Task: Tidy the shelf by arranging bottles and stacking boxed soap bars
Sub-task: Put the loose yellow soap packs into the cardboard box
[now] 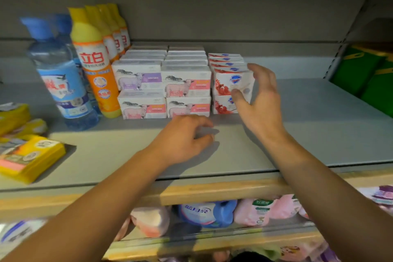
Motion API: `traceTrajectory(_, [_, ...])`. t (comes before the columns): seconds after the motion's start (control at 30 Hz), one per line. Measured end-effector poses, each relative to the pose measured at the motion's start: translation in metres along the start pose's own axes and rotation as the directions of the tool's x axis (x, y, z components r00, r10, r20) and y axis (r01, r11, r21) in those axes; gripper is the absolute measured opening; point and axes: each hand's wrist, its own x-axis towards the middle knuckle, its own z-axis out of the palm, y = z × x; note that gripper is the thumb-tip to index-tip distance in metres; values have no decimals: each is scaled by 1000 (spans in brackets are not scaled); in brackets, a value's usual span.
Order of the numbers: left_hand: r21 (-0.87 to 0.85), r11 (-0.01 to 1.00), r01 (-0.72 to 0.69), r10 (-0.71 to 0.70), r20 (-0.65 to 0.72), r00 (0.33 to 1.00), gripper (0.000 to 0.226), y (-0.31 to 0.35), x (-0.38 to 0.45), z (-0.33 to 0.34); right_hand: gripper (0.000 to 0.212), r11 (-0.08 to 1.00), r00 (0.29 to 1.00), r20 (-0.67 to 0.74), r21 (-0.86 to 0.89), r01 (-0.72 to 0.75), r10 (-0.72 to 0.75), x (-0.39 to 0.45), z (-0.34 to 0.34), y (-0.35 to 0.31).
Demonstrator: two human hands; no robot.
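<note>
Right hand (258, 100) spread, grip apart, thumb touching front of white-and-red cardboard soap box stack (230, 83) mid grey metal shelf (319, 123). Left hand (185, 136) loosely curled, empty. Advice: square stack flush beside white-pink sheep-print boxes (187, 85), press evenly.

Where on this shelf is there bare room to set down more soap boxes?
Free: the shelf right of the red-and-white soap boxes, and the front strip before the sheep-print boxes. Crowded: the left end, with bottles and yellow packs.
</note>
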Motion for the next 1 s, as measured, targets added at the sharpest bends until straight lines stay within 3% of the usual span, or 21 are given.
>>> traceTrajectory(0.07, [-102, 992, 70, -80, -103, 991, 23, -6, -28, -24, 50, 998, 999, 49, 62, -7, 4, -18, 11, -28])
traceTrajectory(0.17, [-174, 970, 168, -215, -301, 929, 19, -27, -78, -70, 43, 985, 970, 243, 171, -26, -17, -40, 40, -75])
traceTrajectory(0.33, [-134, 909, 394, -400, -541, 740, 14, -77, -159, -145, 29, 961, 857, 510, 266, -73, -76, -69, 105, -153])
traceTrajectory(0.47, [-95, 820, 564, -480, -650, 589, 16, -125, -211, -191, 42, 982, 749, 661, 167, -92, -42, -92, 159, -197])
traceTrajectory(0.57, [-120, 732, 671, -573, -642, 509, 27, -162, -221, -212, 74, 997, 643, 765, 8, -73, 41, -104, 188, -221])
traceTrajectory(0.67, [-118, 705, 700, -619, -585, 524, 45, -186, -206, -219, 104, 979, 550, 818, -203, 6, 166, -107, 210, -240])
traceTrajectory(0.77, [-6, 618, 786, -724, -394, 566, 56, -200, -180, -220, 91, 949, 431, 857, -315, 0, 284, -100, 220, -250])
traceTrajectory(0.83, [40, 587, 809, -762, -311, 568, 46, -200, -169, -221, 73, 952, 386, 871, -292, -92, 304, -94, 218, -254])
traceTrajectory(0.9, [-12, 592, 806, -769, -306, 561, 32, -200, -165, -224, 70, 955, 400, 870, -226, -193, 287, -91, 211, -259])
traceTrajectory(1.0, [-38, 600, 799, -778, -259, 572, 29, -201, -166, -228, 63, 956, 532, 806, -135, -262, 259, -95, 203, -262])
